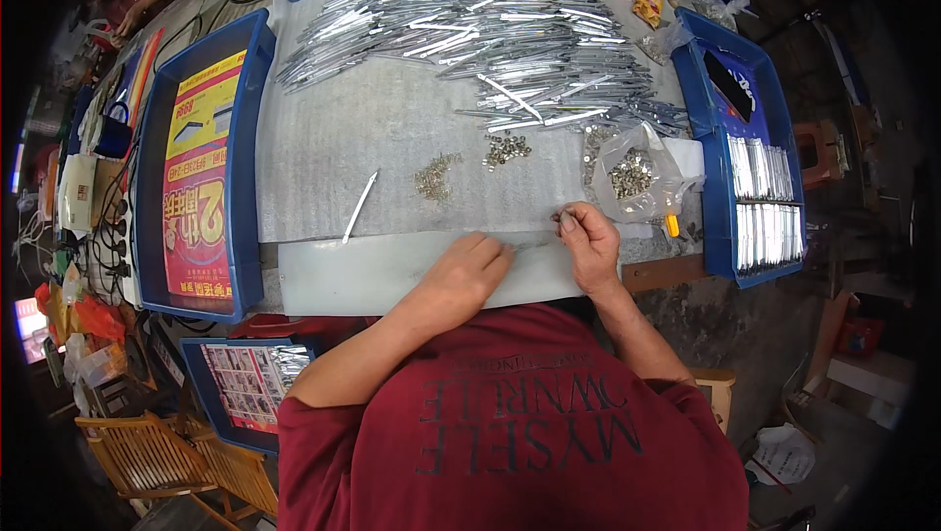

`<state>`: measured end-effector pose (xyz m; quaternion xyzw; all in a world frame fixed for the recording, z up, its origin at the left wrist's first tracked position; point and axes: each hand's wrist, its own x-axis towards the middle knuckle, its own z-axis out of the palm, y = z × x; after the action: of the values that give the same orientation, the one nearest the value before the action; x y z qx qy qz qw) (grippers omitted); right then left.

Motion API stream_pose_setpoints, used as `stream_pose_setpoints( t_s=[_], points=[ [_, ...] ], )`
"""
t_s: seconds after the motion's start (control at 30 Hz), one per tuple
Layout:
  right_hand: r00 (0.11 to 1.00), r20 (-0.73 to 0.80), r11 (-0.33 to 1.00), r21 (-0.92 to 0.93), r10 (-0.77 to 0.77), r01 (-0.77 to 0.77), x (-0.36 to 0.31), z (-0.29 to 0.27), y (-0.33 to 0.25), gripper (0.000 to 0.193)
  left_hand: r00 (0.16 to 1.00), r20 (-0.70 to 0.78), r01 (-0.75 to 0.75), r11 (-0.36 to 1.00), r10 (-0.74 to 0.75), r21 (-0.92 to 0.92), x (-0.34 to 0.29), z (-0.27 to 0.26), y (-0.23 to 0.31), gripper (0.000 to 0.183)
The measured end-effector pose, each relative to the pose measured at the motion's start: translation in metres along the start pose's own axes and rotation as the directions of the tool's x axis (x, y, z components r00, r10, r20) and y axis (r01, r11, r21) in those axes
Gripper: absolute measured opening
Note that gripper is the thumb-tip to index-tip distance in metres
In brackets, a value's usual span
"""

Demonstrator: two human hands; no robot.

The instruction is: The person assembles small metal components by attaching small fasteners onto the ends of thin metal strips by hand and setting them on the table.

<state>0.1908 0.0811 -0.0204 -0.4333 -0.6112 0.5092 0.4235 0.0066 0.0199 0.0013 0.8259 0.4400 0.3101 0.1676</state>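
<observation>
My left hand (469,269) rests over the translucent sheet (338,271) at the table's front edge, its fingers curled together. Whatever they may hold is hidden. To its right, my right hand (591,245) is closed in a pinch, a tiny dark piece at its fingertips too small to name. Beyond the hands lie a heap of tiny brass-coloured parts (431,179) and a cluster of small round metal parts (507,149). An open clear plastic bag (610,188) with more small metal parts stands beyond my right hand. One slim silver strip (361,207) lies apart at left.
A broad pile of silver metal strips (549,50) covers the far table. Blue trays stand at left (250,158) and right (720,207), the right one holding rows of strips and a dark phone (730,85). Another blue tray (257,438) sits lower left, near a wooden chair (147,453).
</observation>
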Motion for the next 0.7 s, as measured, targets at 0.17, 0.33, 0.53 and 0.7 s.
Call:
stream_pose_setpoints(
  t_s=[0.17,0.33,0.53,0.7],
  points=[
    [1.0,0.005,0.999,-0.033,-0.029,0.029,0.004,0.0,0.001,0.01,0.996,0.075,0.031,0.997,-0.037,0.075,-0.023,-0.011,0.0,0.032],
    [1.0,0.015,1.0,0.023,-0.003,0.003,0.004,0.002,-0.004,0.011,0.994,0.095,-0.068,0.991,0.058,0.113,0.003,0.002,0.004,0.029],
    [0.998,-0.019,0.992,0.112,0.058,-0.055,-0.001,0.001,0.0,0.012,1.0,-0.019,0.0,1.0,0.0,0.002,0.022,0.02,-0.005,0.026],
    [0.998,-0.012,0.991,0.122,0.06,-0.058,-0.001,0.0,0.0,0.012,0.861,-0.432,0.323,0.944,-0.267,0.06,-0.008,-0.021,-0.042,0.031]
  ],
)
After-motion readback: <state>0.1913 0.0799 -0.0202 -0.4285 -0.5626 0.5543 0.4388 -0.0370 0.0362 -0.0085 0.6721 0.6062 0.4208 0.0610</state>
